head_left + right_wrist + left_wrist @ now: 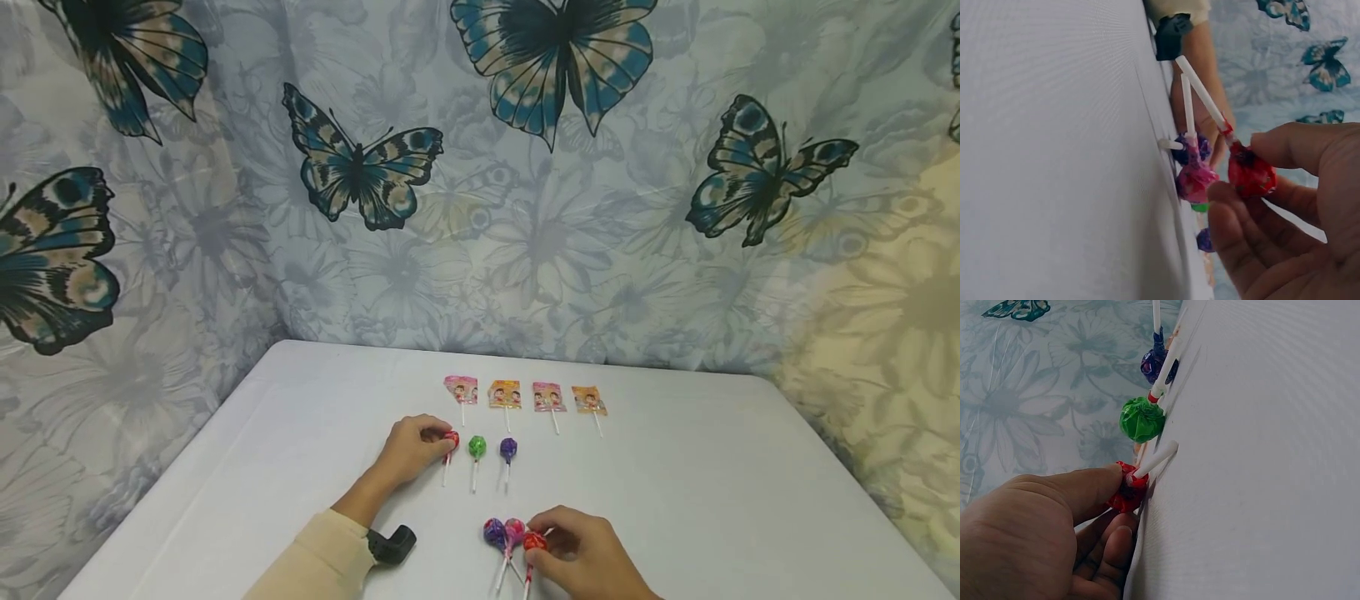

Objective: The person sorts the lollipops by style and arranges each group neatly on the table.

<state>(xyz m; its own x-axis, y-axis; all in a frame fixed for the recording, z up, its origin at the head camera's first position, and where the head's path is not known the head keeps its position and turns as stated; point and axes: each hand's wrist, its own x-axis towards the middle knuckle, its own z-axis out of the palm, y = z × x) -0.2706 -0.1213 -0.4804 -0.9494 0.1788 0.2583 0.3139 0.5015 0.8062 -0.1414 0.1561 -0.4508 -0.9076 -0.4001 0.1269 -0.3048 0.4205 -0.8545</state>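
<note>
Between my left fingers [1097, 487]: one red lollipop [451, 438], pinched by its wrapped head, stick pointing back toward me. Just right of those fingers, a green lollipop [477, 447], then a purple lollipop [508, 450] — heads nearly level, gaps similar, which suggests deliberate spacing.

Right fingers [1285, 147] likewise pinch a second red lollipop [1250, 175]. I judge the head is held because it offers more purchase than the thin stick. Whether that stick meets the surface [675, 467], cannot tell. Immediately left of the right fingers, another purple lollipop [494, 533] and a pink lollipop [514, 530] lie close together, sticks crossing — probably a loose cluster, not an aligned one.

Beyond the left fingers and rightward: four flat packets [505, 394], alternating pink and orange, sticks also toward me.

Labels: packets carry small cartoon figures; lettering too small to read, no brand recorded. Round wrappers: no legible writing.
</note>
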